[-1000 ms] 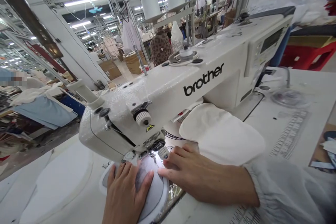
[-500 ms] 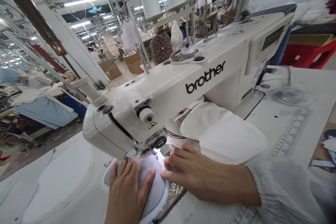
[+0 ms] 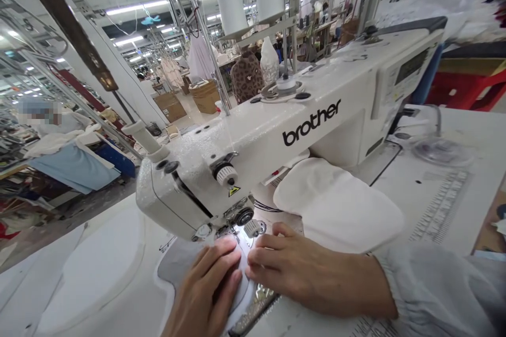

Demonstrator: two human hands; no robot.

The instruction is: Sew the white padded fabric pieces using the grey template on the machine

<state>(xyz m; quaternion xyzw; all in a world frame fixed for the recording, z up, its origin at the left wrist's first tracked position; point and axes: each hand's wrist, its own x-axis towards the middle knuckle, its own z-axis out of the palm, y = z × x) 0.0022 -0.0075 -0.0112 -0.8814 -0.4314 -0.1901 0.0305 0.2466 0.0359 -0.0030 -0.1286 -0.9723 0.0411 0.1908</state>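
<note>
The left hand [image 3: 203, 289] and the right hand [image 3: 312, 274] both lie on a round gray cloth [image 3: 177, 268] with a white edge. The fingers [image 3: 221, 263] on both hands are open and press down flat, not gripping. The cloth sits on the white worktop [image 3: 430, 205], just under the front end of a white sewing machine [image 3: 253, 137] at 12 o'clock. A puffy white cloth [image 3: 336, 205] lies at 2 o'clock, just beside the right hand

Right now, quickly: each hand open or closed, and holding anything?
Left hand: open, pressed flat on the grey fabric piece.
Right hand: open, resting on the same fabric, not gripping.
</note>
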